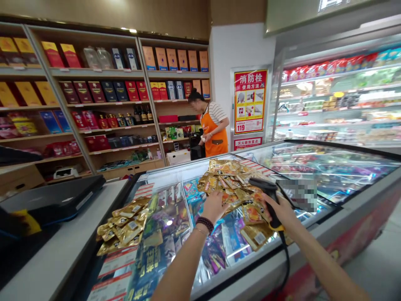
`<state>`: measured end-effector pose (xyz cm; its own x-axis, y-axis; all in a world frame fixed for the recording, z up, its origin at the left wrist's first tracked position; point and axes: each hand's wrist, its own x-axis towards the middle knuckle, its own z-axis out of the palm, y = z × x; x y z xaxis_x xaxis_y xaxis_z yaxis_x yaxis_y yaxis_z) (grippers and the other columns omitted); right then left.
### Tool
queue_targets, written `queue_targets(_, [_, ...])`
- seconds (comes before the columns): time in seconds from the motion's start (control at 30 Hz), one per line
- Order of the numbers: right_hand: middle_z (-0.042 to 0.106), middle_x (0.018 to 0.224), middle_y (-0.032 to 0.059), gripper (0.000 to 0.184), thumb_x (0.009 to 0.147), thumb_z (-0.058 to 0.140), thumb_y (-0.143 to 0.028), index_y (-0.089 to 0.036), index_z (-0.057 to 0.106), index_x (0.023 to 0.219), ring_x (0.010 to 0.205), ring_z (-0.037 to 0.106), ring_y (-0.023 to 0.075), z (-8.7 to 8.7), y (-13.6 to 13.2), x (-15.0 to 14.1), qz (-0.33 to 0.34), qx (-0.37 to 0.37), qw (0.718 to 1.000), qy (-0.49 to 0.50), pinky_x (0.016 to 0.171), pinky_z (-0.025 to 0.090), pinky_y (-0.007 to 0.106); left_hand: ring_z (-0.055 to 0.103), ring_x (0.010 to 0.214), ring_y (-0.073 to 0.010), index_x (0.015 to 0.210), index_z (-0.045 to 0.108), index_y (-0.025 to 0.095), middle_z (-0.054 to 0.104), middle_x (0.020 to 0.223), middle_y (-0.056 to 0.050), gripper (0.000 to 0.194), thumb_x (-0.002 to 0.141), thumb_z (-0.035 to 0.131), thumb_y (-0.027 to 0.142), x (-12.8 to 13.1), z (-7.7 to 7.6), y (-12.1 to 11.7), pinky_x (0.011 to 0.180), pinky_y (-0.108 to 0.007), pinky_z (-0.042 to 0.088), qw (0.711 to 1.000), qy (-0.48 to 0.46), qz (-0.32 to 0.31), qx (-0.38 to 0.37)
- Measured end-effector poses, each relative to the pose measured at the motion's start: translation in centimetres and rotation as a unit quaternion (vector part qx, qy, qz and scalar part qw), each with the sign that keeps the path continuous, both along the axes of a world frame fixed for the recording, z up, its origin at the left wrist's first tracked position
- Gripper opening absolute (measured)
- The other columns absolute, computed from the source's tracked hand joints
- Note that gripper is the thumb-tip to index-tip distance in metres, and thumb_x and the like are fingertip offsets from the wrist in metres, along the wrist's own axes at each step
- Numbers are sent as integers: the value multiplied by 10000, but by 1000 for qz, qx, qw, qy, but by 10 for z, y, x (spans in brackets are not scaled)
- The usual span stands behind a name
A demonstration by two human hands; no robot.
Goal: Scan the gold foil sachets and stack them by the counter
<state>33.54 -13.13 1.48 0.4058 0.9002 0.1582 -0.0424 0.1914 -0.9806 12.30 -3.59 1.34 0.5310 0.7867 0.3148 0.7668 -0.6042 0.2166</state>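
Note:
My right hand (280, 211) is wrapped round the grip of a black barcode scanner (266, 190) with a yellow base, its cord hanging down over the freezer's edge. The scanner head points at a large pile of gold snack packets (233, 179) lying on the freezer's glass lid (169, 221). My left hand (214, 205), with a bead bracelet on the wrist, rests fingers-down on the near edge of that pile. A smaller heap of gold packets (125, 225) lies on the lid to the left.
A black laptop (53, 200) sits on the grey counter (50, 259) at left. A person in an orange apron (214, 127) stands at the back by shelves of boxed goods. An open chiller (338, 96) lines the right wall.

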Motion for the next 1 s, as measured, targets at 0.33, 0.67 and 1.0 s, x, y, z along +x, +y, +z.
queue_targets(0.33, [534, 572, -35, 495, 679, 780, -618, -191, 542, 754, 382, 453, 95, -9, 3, -8, 22, 2, 1000, 15, 349, 348, 225, 714, 926, -268, 1055, 670, 129, 729, 937, -175, 260, 939, 437, 136, -7, 21, -9, 785, -347, 521, 993, 109, 43, 18])
queue_targets(0.67, [520, 573, -42, 487, 682, 765, -618, -205, 529, 784, 381, 436, 104, -4, 1, -13, 36, 1, 999, -9, 360, 333, 246, 696, 841, -225, 971, 692, 141, 735, 869, -108, 176, 878, 590, 250, -43, 9, 35, 805, -338, 529, 912, -374, 120, -120])
queue_targets(1.0, [522, 550, -43, 428, 768, 669, -626, -224, 529, 817, 400, 430, 118, 5, -5, -31, 86, -15, 992, -94, 399, 358, 258, 696, 854, -151, 920, 666, 143, 731, 922, -78, 108, 818, 685, 173, 0, -20, 24, 952, -406, 539, 674, -617, -29, -405])
